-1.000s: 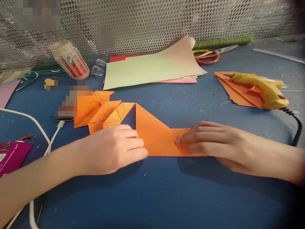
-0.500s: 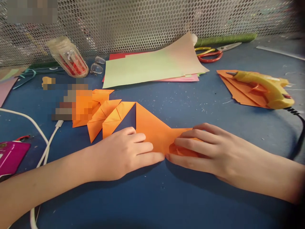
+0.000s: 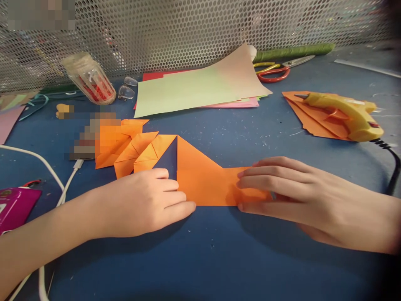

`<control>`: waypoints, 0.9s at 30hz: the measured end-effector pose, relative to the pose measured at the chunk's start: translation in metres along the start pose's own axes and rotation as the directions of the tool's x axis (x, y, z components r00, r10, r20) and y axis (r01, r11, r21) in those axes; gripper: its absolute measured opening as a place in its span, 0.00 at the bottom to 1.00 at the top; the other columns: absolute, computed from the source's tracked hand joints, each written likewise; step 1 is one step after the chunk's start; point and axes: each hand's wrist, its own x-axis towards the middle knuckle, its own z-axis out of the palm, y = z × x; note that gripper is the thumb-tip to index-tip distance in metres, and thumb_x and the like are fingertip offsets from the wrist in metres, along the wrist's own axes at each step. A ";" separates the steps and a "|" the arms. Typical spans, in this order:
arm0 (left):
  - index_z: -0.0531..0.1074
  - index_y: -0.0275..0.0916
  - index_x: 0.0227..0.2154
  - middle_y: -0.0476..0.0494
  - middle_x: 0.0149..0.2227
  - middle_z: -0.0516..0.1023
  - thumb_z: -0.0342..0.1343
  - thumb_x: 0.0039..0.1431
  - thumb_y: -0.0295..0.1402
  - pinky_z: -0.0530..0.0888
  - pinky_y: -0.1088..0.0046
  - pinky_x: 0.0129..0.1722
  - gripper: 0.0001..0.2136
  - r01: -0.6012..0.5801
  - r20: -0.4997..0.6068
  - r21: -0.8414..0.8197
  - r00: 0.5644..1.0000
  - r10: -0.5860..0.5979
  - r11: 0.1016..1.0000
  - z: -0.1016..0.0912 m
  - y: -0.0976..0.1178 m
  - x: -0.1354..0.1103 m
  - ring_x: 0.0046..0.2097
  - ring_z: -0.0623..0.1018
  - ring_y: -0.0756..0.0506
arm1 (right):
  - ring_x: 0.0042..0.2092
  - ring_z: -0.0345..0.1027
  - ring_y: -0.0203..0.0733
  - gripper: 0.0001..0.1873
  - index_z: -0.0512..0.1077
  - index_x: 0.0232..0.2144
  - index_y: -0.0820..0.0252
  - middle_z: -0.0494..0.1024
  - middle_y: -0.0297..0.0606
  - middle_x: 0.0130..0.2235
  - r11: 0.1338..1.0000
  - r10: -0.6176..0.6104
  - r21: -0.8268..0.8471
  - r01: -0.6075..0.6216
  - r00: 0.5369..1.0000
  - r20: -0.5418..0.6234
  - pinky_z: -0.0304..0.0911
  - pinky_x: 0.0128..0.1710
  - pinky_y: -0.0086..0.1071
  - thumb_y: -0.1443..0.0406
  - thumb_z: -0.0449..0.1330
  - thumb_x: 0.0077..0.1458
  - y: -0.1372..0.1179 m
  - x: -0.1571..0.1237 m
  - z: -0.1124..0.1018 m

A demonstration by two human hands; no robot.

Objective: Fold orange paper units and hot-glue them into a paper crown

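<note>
A folded sheet of orange paper [image 3: 200, 184] lies on the blue table in front of me, with a slanted upper edge and a narrow strip to the right. My left hand [image 3: 150, 200] rests over its left end, fingers stretched out and lying flat. Across the strip's right end lie the extended fingers of my right hand [image 3: 291, 192], touching the paper; its thumb is hidden. Several folded orange paper pieces [image 3: 145, 148] lie behind my left hand, partly overlapping.
A yellow glue gun [image 3: 344, 113] sits on more folded orange paper [image 3: 308, 119] at right. Behind are coloured sheets [image 3: 200, 90], scissors [image 3: 275, 74], a tilted jar [image 3: 90, 79] and glasses [image 3: 127, 88]. A white cable [image 3: 61, 190] and purple packet [image 3: 19, 207] lie left.
Both hands have moved apart along the orange paper, the left one to the left and the right one to the right. More of the sheet's lower edge now shows between them.
</note>
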 end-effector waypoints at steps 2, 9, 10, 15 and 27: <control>0.82 0.34 0.41 0.49 0.25 0.75 0.38 0.75 0.17 0.69 0.67 0.31 0.24 -0.003 -0.005 -0.001 1.000 0.003 1.000 -0.002 -0.001 -0.001 0.26 0.71 0.46 | 0.62 0.71 0.41 0.29 0.75 0.46 0.52 0.80 0.38 0.53 0.999 0.034 0.009 -0.033 0.999 -0.018 0.66 0.62 0.42 0.82 0.44 0.56 0.001 -0.004 0.001; 0.82 0.36 0.30 0.48 0.21 0.72 0.41 0.75 0.20 0.71 0.67 0.32 0.25 -0.013 -0.040 -0.004 0.999 0.013 1.000 -0.005 -0.003 -0.007 0.24 0.70 0.46 | 0.63 0.68 0.46 0.20 0.72 0.36 0.51 0.76 0.42 0.56 0.997 0.052 0.057 -0.050 0.998 -0.033 0.68 0.60 0.47 0.79 0.47 0.59 0.007 -0.013 0.001; 0.81 0.37 0.28 0.48 0.21 0.72 0.42 0.73 0.19 0.70 0.67 0.31 0.24 -0.006 -0.040 -0.020 0.999 0.005 1.000 -0.004 -0.004 -0.008 0.24 0.69 0.46 | 0.63 0.68 0.46 0.20 0.72 0.35 0.51 0.76 0.42 0.57 0.998 0.045 0.054 -0.043 0.999 -0.028 0.69 0.59 0.48 0.78 0.47 0.60 0.008 -0.014 0.000; 0.71 0.42 0.23 0.51 0.20 0.69 0.46 0.62 0.17 0.64 0.67 0.27 0.18 0.045 -0.102 -0.172 0.993 -0.063 0.984 0.010 -0.009 -0.014 0.22 0.65 0.46 | 0.56 0.74 0.45 0.16 0.67 0.31 0.51 0.80 0.40 0.53 0.988 -0.031 0.147 0.035 0.999 -0.029 0.74 0.52 0.44 0.77 0.49 0.60 0.018 -0.017 -0.003; 0.67 0.38 0.62 0.40 0.60 0.80 0.44 0.62 0.14 0.70 0.59 0.65 0.27 0.339 -0.288 -0.123 0.887 -0.360 0.933 0.023 -0.005 -0.005 0.63 0.77 0.42 | 0.56 0.77 0.52 0.39 0.61 0.72 0.44 0.78 0.45 0.60 0.846 0.452 0.317 -0.428 0.892 -0.002 0.77 0.55 0.45 0.47 0.64 0.64 0.007 -0.005 0.021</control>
